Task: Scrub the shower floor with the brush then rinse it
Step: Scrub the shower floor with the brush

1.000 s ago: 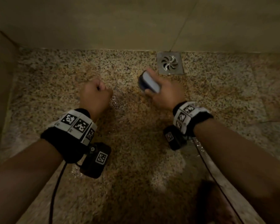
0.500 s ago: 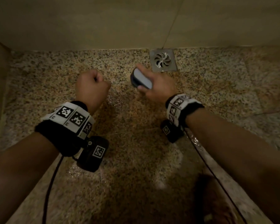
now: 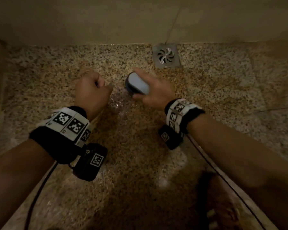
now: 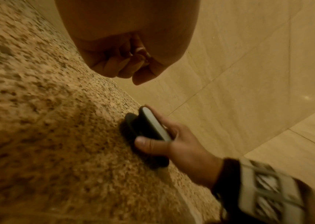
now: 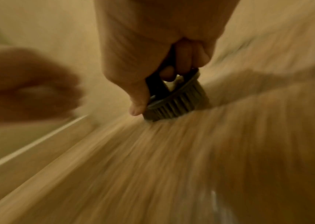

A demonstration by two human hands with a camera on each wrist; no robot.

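Since half a second ago, right hand (image 3: 155,93) gripping the dark oval scrub brush with pale top (image 3: 137,84) has barely shifted; left hand (image 3: 91,92) fisted, empty. Brush bristles on wet speckled granite shower floor (image 3: 223,90), square steel drain (image 3: 166,55) at 1 o'clock. Mid-scrub; rinse still pending.

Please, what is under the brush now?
The brush, gripped by the right hand, has its bristles on the speckled shower floor. The patch of floor beneath them is covered.
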